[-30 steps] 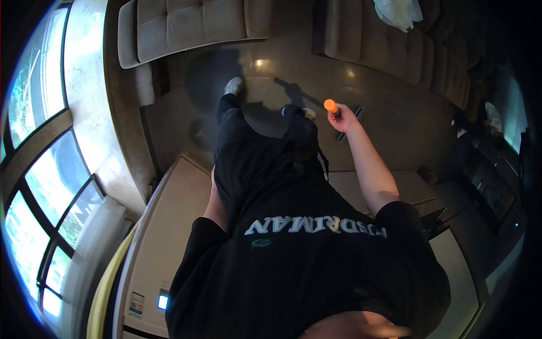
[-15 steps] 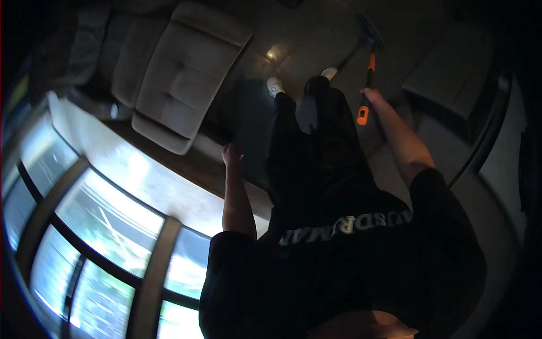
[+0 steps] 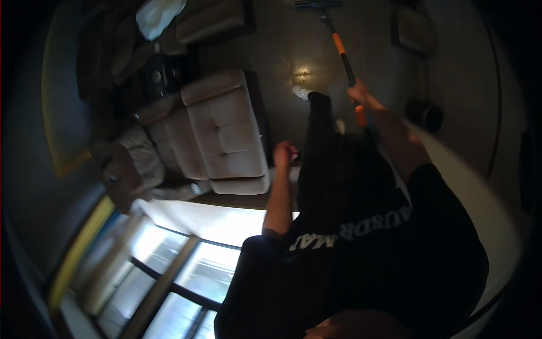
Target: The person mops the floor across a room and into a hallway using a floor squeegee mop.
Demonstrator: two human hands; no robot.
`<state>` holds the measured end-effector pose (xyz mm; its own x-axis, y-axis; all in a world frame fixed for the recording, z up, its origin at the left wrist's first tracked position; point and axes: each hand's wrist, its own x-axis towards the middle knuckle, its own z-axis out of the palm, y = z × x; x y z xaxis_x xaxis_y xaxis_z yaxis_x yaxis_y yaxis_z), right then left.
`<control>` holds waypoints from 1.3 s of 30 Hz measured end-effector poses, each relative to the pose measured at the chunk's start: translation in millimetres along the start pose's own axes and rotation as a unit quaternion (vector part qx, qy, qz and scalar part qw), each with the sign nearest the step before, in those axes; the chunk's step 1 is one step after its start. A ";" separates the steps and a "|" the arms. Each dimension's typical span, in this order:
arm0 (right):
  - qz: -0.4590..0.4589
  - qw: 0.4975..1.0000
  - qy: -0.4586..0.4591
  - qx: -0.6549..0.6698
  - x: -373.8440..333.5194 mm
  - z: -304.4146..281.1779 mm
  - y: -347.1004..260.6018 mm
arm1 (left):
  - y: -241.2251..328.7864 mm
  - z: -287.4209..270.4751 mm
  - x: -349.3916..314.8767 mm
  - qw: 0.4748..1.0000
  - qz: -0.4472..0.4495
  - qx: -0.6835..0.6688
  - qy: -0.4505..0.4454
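My right hand is closed around the orange-and-black handle of a long-handled squeegee. The tool points away from me, its wide dark head at the far edge of the view. Whether that head touches the floor, I cannot tell. My left hand hangs low beside the front of a brown recliner seat, its fingers curled in. Anything inside those fingers is hidden. One white shoe shows ahead on the dark floor.
A dark console with round fittings stands beyond the recliner, near another brown seat and a white bag or cloth. Windows line the near left. At right are a dark round object and a footstool-like seat.
My view has turned and moved forward along the seats, bringing the console and white bag into sight. The squeegee now reaches farther ahead, still in my right hand. My left hand remains curled.
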<state>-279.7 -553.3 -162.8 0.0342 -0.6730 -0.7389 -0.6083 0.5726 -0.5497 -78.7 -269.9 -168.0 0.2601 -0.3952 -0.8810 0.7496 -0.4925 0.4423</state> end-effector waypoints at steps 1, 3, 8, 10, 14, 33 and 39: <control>-0.005 1.000 0.014 -0.024 -12.3 -9.0 26.3 | -12.5 19.5 -15.3 0.982 0.022 0.187 -0.005; 0.020 1.000 -0.012 0.012 -48.9 -25.4 56.2 | -50.1 10.8 -25.3 0.814 0.265 0.517 -0.021; 0.064 0.994 -0.067 0.057 -119.7 -74.0 172.5 | -36.7 14.1 -21.9 0.852 0.111 0.493 -0.135; 0.045 0.992 -0.098 0.066 -147.0 -76.9 228.1 | -24.3 23.8 -9.8 0.897 -0.058 0.401 -0.176; 0.110 0.979 -0.099 0.137 -216.4 -58.8 296.1 | -24.1 44.8 -1.5 0.836 0.011 0.530 -0.142; 0.236 0.965 -0.109 0.046 -540.8 41.7 285.2 | -291.1 47.4 -57.2 0.885 -0.446 0.049 -0.123; 0.496 0.859 -0.085 0.093 -586.6 82.6 224.7 | -319.6 -10.2 -96.7 0.894 -0.414 0.171 -0.020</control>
<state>-371.0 8.8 115.0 -0.3026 0.2577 -0.9176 -0.2683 0.9008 0.3415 -337.2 -66.3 -225.8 -0.3243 0.1895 -0.9268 0.4429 -0.8353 -0.3258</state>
